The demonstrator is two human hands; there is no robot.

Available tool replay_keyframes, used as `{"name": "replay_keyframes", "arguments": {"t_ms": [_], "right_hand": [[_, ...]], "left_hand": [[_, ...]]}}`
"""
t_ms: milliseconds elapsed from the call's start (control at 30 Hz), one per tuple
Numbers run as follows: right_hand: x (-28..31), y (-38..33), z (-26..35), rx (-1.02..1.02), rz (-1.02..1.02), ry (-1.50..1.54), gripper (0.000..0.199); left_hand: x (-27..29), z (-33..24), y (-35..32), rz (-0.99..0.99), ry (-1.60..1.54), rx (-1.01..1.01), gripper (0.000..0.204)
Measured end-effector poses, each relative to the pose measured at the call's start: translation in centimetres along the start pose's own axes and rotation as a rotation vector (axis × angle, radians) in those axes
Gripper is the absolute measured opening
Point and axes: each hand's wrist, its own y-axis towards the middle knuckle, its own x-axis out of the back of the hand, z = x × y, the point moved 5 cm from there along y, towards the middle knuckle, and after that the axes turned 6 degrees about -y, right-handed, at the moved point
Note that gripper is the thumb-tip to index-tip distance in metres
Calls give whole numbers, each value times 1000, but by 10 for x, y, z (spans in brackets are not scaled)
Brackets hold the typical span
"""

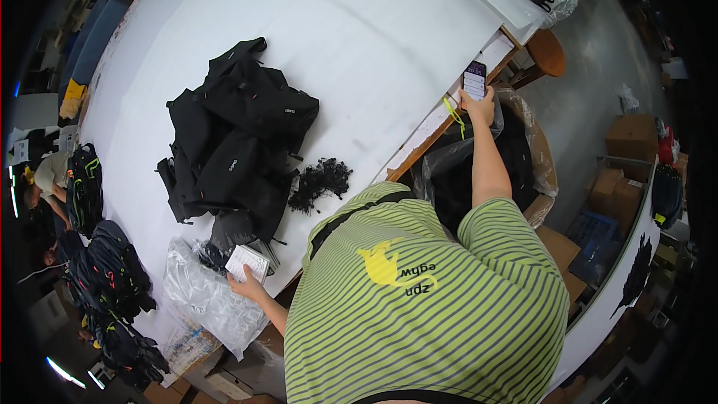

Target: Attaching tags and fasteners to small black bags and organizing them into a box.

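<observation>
Green-and-yellow striped shirt cloth (449,307) fills the foreground above the white worktable (359,22). Left of the shirt, the left hand (247,282) pinches a small stack of white paper tags (247,261) beside crinkled clear plastic bags (209,295). At the table's right edge, the right hand (479,105) grips a dark smartphone (474,79); a steady screen and firmly pinched tags seem wise.

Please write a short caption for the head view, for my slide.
Right hand holds a phone; left hand holds white tags beside black bags.
</observation>
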Motion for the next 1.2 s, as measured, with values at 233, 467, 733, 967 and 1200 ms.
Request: {"name": "replay_keyframes", "arguments": {"t_ms": [233,467,733,967,1200], "right_hand": [[-18,17,-2,125,15,57,89],[-9,27,8,388,32,-123,48],[-26,-133,101,849,49,298,16],[-105,-398,116,1978,765,19,11],[-169,-425,98,2169,573,-382,10]], "left_hand": [[-4,8,2,74,-19,67,67],[11,-42,-12,-192,341,-86,58],[32,-29,5,58,-208,62,30],[52,-54,-29,-11,-859,354,34],[66,-109,-74,149,-993,470,28]]}}
